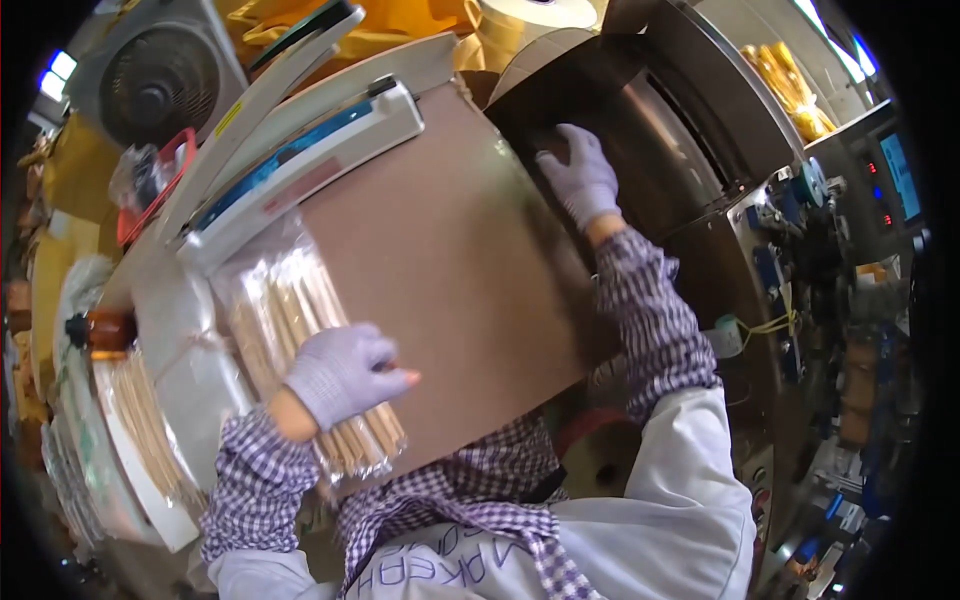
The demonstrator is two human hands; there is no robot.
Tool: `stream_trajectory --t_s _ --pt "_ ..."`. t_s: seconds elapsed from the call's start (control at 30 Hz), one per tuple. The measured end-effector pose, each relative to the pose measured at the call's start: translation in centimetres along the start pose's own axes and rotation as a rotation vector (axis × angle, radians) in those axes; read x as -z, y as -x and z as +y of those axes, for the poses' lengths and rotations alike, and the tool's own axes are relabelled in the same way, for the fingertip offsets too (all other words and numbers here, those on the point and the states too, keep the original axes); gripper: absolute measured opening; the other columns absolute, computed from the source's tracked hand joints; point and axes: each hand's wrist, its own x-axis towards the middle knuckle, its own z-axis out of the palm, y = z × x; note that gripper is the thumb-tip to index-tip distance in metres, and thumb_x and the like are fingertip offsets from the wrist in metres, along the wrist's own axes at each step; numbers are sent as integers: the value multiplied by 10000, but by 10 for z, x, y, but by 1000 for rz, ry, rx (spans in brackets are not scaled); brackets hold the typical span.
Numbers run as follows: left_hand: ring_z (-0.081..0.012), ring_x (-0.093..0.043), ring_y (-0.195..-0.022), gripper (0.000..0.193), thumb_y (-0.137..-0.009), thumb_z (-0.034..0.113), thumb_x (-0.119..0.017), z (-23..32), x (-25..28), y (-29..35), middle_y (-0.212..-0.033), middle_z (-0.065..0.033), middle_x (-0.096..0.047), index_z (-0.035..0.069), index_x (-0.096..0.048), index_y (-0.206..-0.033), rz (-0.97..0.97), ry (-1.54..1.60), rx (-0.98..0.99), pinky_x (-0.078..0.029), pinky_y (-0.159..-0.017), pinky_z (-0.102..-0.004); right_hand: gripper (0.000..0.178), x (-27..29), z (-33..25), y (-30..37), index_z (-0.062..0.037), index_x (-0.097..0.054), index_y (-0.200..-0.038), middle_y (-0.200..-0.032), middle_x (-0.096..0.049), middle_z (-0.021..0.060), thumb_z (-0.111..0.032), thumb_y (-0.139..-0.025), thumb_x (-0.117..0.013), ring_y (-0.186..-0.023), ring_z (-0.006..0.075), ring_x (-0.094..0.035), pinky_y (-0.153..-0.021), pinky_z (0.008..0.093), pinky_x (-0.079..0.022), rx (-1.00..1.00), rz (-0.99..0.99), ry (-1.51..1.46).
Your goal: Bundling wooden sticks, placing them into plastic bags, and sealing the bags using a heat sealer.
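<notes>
Along the left side of the brown tabletop [450, 260], clear packs of pale sticks [285, 300] lie side by side, their film ends reaching toward the front of a white sealer [305, 175] whose upper arm stands raised from its base. Perhaps they lie lengthwise like this so that the film stays near the sealer while the stick ends face the person. The gloved left hand [340, 378] is over the lower part of the packs, fingers curled and one fingertip showing past the fabric; whether this grip closes on a pack or merely rests there, I cannot tell. Such a place would suit steadying them. Off to the other side, the gloved right hand [583, 180] is spread above a dark metal trough [650, 130], its grip released with nothing in it, thumb apart from the fingers. Another clear pack of sticks [145, 420] lies farther left, apart from the hand, probably kept there to leave working room.
</notes>
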Motion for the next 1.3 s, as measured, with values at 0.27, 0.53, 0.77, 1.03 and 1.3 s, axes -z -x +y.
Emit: stream_trajectory --t_s 0.27,0.53,0.77,1.03,1.3 --pt "-343 -578 -806 532 -787 394 -546 43 -39 -162 -899 -184 -596 35 -480 -1172 134 318 -87 -464 -711 -412 676 -3 226 -86 -29 -416 -1275 -1261 -460 207 -450 -774 -583 -1163 298 -452 -957 346 -353 -418 -530 54" --pt "-386 -569 -947 859 -713 616 -559 67 6 -221 -996 -288 -573 -101 -414 -1162 344 637 194 -463 -794 -385 575 -42 87 -44 -20 -378 -1293 -1281 -439 135 -359 -851 -518 -1154 211 -436 -961 305 -346 -428 -637 -901" --pt "-233 -546 -1013 769 -564 209 -804 105 8 -117 -1050 -138 -581 19 -415 -1199 542 1394 -435 -429 -851 -339 644 93 -54 46 -2 -384 -1242 -1083 -548 104 -403 -792 -612 -979 169 -540 -838 319 -444 -200 -418 -1407" --pt "-212 -467 -1115 731 -620 193 -786 74 -72 31 -1161 -135 -523 18 -428 -1233 -145 1496 -329 -364 -968 -320 1091 140 -134 160 -42 -215 -1368 -1405 -226 180 -328 -525 -845 -1241 306 -334 -986 419 -350 75 -438 -1304" --pt "-250 -552 -992 636 -709 361 -709 77 -122 85 -1040 -111 -589 -19 -485 -1168 -386 1724 -343 -429 -899 -349 261 109 -138 182 5 -602 -938 -1023 -570 166 -83 -698 -656 -979 307 -560 -833 424 -474 -5 -1093 -1703"
